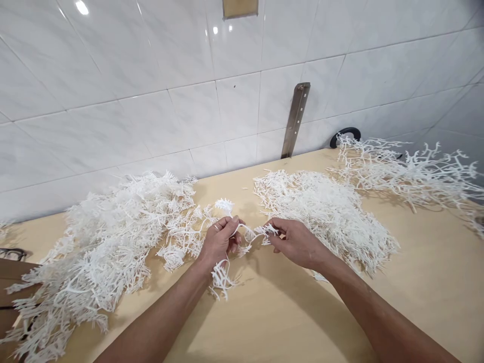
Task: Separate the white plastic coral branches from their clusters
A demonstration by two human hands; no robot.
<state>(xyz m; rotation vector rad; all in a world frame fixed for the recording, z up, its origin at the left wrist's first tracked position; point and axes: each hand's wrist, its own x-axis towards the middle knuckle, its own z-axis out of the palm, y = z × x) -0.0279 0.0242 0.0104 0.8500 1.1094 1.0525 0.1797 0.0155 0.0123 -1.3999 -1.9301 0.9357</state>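
Note:
A white, branching artificial twig [245,229] with bushy tips stretches between both hands above the table. My left hand [223,237] is closed on its stem, thumb on top. Bushy ends stick out above this hand and hang below its wrist. My right hand [291,239] pinches a feathery tip at the twig's right end; the fingertips are partly hidden. Close to the left hand lies a large heap of white bushy sprigs [113,242]. Just beyond the right hand spreads a pile of short white pieces [321,212].
Long white bare-looking branches [412,171] lie at the far right, by a black ring-shaped object [346,136]. A metal strip with holes [296,121] leans on the tiled wall [181,121]. Eyeglasses [13,253] and a brown box [15,282] are at the left. The table [264,312] is light wood.

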